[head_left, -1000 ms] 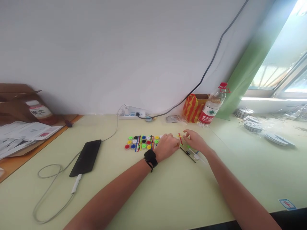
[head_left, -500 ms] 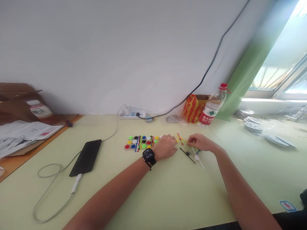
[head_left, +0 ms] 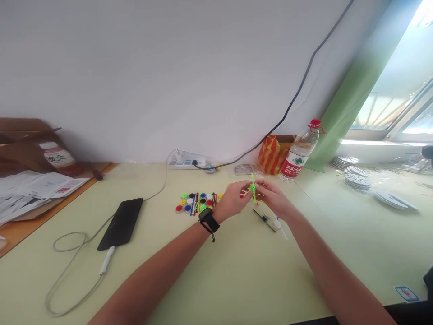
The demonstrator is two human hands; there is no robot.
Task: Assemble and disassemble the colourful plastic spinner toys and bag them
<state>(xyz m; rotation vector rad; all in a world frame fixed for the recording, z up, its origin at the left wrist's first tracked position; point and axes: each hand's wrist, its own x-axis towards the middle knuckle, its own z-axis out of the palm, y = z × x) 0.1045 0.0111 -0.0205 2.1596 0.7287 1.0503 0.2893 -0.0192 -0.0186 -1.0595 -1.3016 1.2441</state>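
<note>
Both hands meet above the desk around a bright green thin plastic bar (head_left: 253, 192) with a round hub at its middle, held upright. My left hand (head_left: 233, 198), with a black watch on the wrist, pinches it from the left. From the right, the fingers of my right hand (head_left: 273, 197) close on it near the hub. Left of the hands lie coloured round discs (head_left: 187, 207) in rows, with coloured thin bars (head_left: 195, 204) between them. Below the right hand are a black bar (head_left: 264, 220) with a small hub and a white one (head_left: 283, 229). My fingers partly hide a red piece.
A phone (head_left: 121, 224) with a charging cable lies to the left. Behind stand a power strip (head_left: 189, 161), a red-and-yellow striped bag (head_left: 269, 155) and a water bottle (head_left: 298, 155). Stacked white discs (head_left: 357, 181) sit at the right, papers (head_left: 40, 189) at far left.
My left hand has lifted from beside the discs and moved up and right. My right hand has moved left to meet it. The green bar now shows between them.
</note>
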